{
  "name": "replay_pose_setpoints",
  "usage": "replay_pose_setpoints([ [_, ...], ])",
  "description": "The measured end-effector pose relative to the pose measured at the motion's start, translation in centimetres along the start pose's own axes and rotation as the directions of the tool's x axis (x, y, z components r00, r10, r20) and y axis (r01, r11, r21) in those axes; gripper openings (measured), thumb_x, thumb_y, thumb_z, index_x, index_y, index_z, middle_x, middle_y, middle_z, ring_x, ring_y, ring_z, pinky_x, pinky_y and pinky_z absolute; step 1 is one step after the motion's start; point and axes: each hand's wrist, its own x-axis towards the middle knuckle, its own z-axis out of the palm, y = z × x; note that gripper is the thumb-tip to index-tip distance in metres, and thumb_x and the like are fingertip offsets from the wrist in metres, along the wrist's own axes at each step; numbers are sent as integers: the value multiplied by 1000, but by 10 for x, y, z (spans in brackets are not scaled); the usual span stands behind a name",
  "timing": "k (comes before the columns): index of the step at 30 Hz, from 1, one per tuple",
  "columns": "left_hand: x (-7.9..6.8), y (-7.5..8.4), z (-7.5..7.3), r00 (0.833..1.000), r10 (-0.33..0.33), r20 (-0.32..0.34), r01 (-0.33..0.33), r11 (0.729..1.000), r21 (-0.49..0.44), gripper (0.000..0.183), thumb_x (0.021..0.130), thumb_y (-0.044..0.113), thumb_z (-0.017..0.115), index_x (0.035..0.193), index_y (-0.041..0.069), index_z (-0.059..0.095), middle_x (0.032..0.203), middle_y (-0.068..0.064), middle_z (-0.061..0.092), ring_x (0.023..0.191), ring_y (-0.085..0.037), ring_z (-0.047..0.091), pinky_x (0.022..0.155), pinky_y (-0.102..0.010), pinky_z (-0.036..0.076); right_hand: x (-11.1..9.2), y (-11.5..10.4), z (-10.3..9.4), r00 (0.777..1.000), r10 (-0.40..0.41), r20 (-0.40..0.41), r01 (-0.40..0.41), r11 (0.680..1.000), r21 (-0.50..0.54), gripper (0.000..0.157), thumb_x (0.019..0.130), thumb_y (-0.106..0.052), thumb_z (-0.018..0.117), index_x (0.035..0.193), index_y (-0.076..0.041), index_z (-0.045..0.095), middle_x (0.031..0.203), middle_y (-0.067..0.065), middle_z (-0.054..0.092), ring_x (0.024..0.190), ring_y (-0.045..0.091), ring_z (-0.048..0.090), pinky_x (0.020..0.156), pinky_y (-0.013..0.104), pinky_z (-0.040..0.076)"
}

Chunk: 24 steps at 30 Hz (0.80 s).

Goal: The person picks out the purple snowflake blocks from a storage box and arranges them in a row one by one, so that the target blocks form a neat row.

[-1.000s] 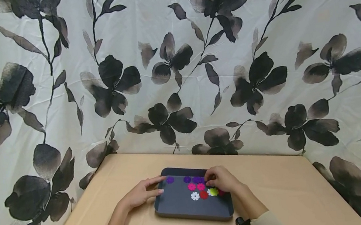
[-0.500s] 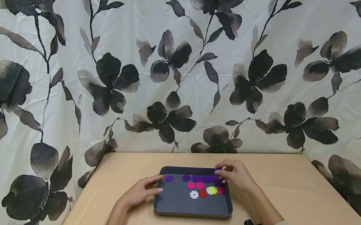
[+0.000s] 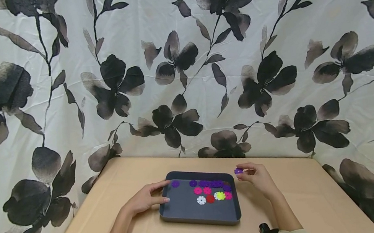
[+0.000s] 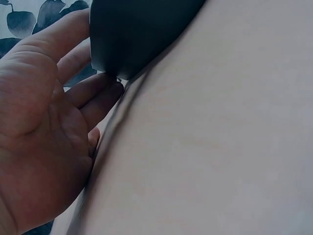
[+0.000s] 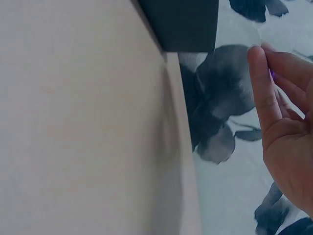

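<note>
A dark grey tray (image 3: pixel 198 215) holds several notched plastic discs in purple, pink, white, red and yellow-green. My left hand (image 3: pixel 148 198) holds the tray by its left side; in the left wrist view, the fingers of that left hand (image 4: pixel 44 112) reach along the tray wall (image 4: pixel 142 34) and its lower edge. Off the tray's right side, my right hand (image 3: pixel 258 177) pinches a purple notched disc (image 3: pixel 238 171) between thumb and fingers, above the table. From the right wrist, only a sliver of purple disc (image 5: pixel 272 74) shows between the fingers of the right hand (image 5: pixel 288 112).
The purple discs (image 3: pixel 215 184) lie mostly along the tray's far side, with pink discs (image 3: pixel 202 190), a white disc (image 3: pixel 201 200) and a red disc (image 3: pixel 210 198) nearer. A tan table (image 3: pixel 307 195) surrounds the tray. Behind it hangs a floral cloth (image 3: pixel 184 93).
My right hand has lifted a purple disc from the tray's far right area and carried it right, past the rim. The left hand has stayed at the tray's left side.
</note>
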Motion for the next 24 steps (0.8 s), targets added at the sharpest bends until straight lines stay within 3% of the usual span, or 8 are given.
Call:
replay_pose_setpoints([
  [5,1,1,0,1000,2,13,-1,1000,-24,74,90,32,83,154,14,52,165,-14,41,156,-34,32,127,-47,27,-2,10,-6,998,70,-4,-70,997,12,40,90,2,77,127,11,67,116,28,73,90,17,76,81,27,65],
  [12,1,2,0,1000,7,11,-7,1000,-31,74,90,32,83,154,13,52,165,-14,40,155,-35,33,126,-49,27,-2,25,-10,990,120,75,-117,992,-45,42,86,0,81,124,11,68,112,23,76,90,19,75,78,22,58],
  [19,1,-1,1,1000,11,18,-11,999,-30,73,91,30,82,155,13,51,166,-16,38,154,-38,34,127,-51,29,-2,36,-8,977,94,191,-56,979,-197,30,85,-1,82,112,7,73,93,18,73,71,12,60,55,22,50],
  [24,2,-2,1,1000,11,8,-11,999,-38,71,92,28,82,154,13,52,165,-17,39,154,-39,33,127,-51,28,-3,35,-7,983,76,167,-23,953,-302,23,83,-1,84,103,3,75,94,14,72,73,15,56,59,21,50],
])
